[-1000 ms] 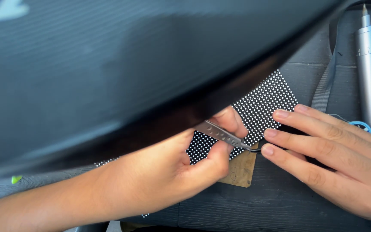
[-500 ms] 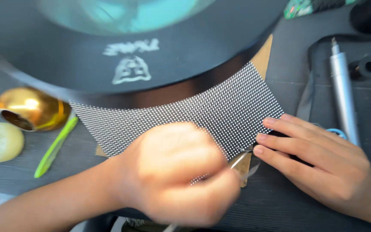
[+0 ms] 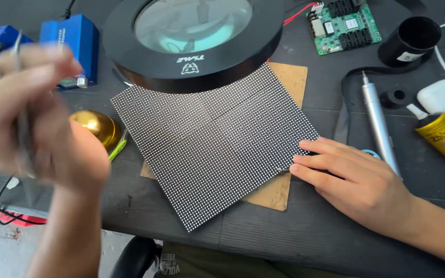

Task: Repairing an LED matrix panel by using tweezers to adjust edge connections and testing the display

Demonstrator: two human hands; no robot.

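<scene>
— Dotted panel (image 3: pixel 215 154): where is it?
— Flat on a brown board (image 3: pixel 271 193) on the dark table (image 3: pixel 305 231), partly under the round magnifier lamp (image 3: pixel 194 41). The right hand (image 3: pixel 359 177) lies open, fingertips pressing the panel's right edge.
— Any containers?
— A black cup (image 3: pixel 410 38) at the back; its contents are hidden.
— The left hand (image 3: pixel 32 113)?
— Raised well left of the panel, blurred, pinching tweezers (image 3: pixel 6 67).

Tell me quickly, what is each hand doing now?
Left hand: raised, blurred, closed on tweezers.
Right hand: open, flat, fingertips on the dotted panel edge.
</scene>
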